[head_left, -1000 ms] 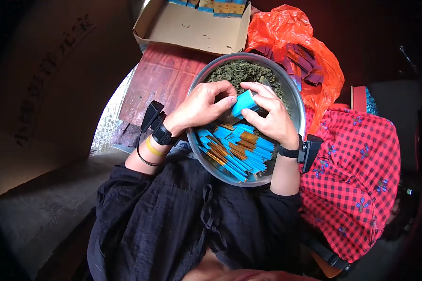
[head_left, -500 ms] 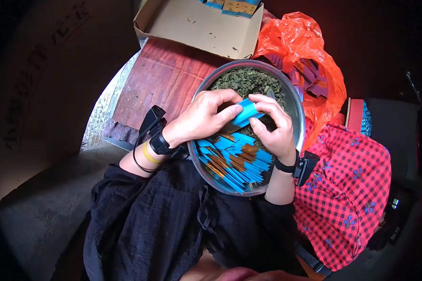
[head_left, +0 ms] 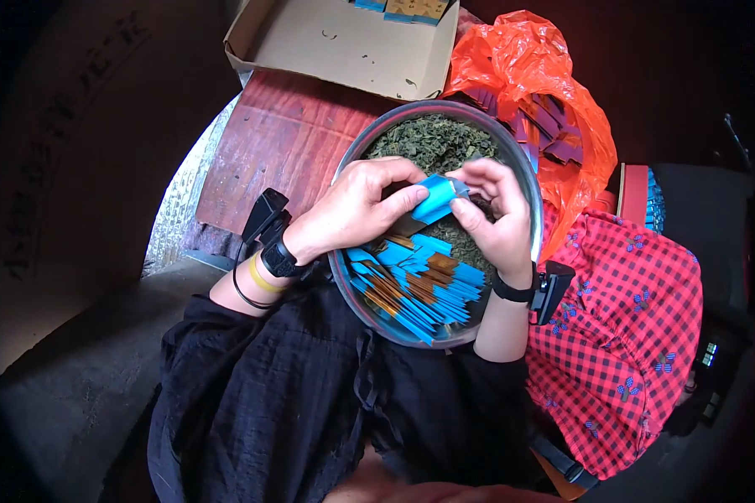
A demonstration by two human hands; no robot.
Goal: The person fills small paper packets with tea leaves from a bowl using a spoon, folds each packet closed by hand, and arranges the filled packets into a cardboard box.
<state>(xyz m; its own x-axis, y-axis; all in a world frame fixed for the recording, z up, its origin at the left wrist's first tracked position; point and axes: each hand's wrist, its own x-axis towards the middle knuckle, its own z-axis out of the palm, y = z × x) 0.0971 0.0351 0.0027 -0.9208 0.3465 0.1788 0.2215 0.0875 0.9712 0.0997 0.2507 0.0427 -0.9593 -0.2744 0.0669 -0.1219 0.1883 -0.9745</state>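
Observation:
A small blue foil packet [head_left: 432,198] is held above a round metal basin [head_left: 341,289]. My left hand [head_left: 356,205] is closed on the packet's left end, thumb on top. My right hand [head_left: 499,214] is at its other end, thumb and fingertips at the mouth, where a greyish edge shows; the other fingers are curled and raised. Dark green dried leaves [head_left: 432,141] fill the basin's far part. A heap of flat blue and brown packets [head_left: 415,285] lies in its near part, below my hands.
Beyond the basin is a shallow cardboard box [head_left: 344,63] with several gold-and-blue packets. An orange plastic bag [head_left: 524,50] holding purple packets stands to the right, above a red checked cloth [head_left: 625,310]. A reddish wooden board [head_left: 264,151] lies left of the basin.
My right fingers have lifted and drawn back a little from the packet's top, uncovering its greyish mouth. My left hand keeps its hold. The whole view has shifted slightly.

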